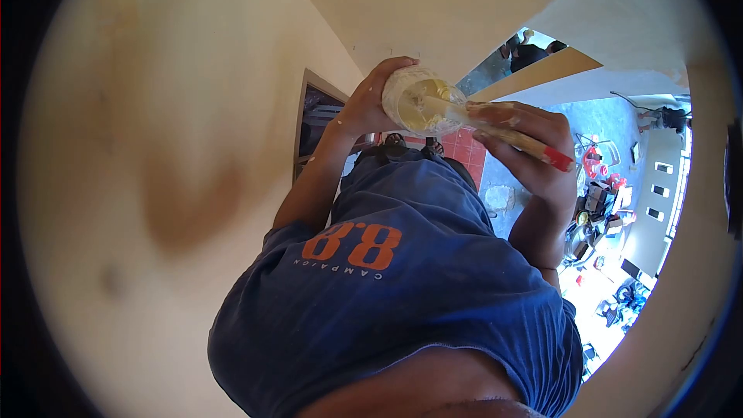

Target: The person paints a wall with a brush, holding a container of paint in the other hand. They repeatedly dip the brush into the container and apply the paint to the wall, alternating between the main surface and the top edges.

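My left hand (370, 104) is wrapped around a clear plastic container (402, 97) smeared with pale paint, in the upper middle of the head view. Its mouth is tilted towards me, and some yellowish paint shows inside. My right hand (534, 143) grips a paintbrush (520, 142) with a wooden handle and a red end. The bristle end of the brush is at the container's mouth, partly inside it. Pale smears mark the fingers of my right hand.
A cream wall (186, 124) stands close on my left, with a dark opening (313, 104) in it. Red tiles (467, 151) lie far below. On the lower right, a heap of assorted items (600, 209) covers part of the floor. A person (534, 53) shows through a gap above.
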Tool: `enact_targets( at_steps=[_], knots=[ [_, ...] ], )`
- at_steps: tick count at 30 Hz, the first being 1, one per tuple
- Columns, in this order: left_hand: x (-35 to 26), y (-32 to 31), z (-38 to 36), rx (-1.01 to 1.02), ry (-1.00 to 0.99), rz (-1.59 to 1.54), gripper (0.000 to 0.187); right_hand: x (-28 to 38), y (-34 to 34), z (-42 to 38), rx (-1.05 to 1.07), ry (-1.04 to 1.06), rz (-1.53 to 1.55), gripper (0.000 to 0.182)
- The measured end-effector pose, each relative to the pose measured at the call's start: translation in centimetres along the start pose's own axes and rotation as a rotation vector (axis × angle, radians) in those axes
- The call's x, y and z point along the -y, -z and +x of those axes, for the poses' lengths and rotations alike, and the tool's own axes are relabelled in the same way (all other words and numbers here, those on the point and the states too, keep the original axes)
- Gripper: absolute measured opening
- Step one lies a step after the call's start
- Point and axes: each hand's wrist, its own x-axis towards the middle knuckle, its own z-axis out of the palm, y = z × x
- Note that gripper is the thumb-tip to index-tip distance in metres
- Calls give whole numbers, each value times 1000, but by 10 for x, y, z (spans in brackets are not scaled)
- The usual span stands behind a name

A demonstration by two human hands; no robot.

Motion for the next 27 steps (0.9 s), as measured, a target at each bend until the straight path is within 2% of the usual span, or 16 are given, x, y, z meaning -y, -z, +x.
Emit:
enact_targets(
  at_steps=[5,9,11,13,18,20,21,22,24,27],
  knots=[
    [-3,-6,0,-22,36,-90,93,2,3,-13,-148,-78,112,18],
    [-7,-10,1,-37,40,-161,96,-10,-5,-28,-274,-8,145,19],
    [-8,-13,1,-38,46,-186,96,-14,-11,-34,-468,55,301,20],
    [-7,-17,0,-46,102,-259,98,-11,-10,-38,-485,15,302,21],
    [-15,-17,6,0,68,-170,99,-10,-19,-39,-628,-15,417,22],
    [-10,-21,7,17,51,-110,99,-23,-22,-39,-670,69,396,22],
    [-4,-23,6,12,119,-175,99,-34,-20,-45,-623,10,120,22],
    [-1,-26,6,8,194,-242,98,-32,-25,-38,-699,-81,304,22],
    [4,-30,8,-2,168,-243,97,-47,-31,-42,-703,-196,324,21],
    [13,-32,9,-10,130,-184,95,-64,-38,-48,-751,-173,382,21]
  ],
)
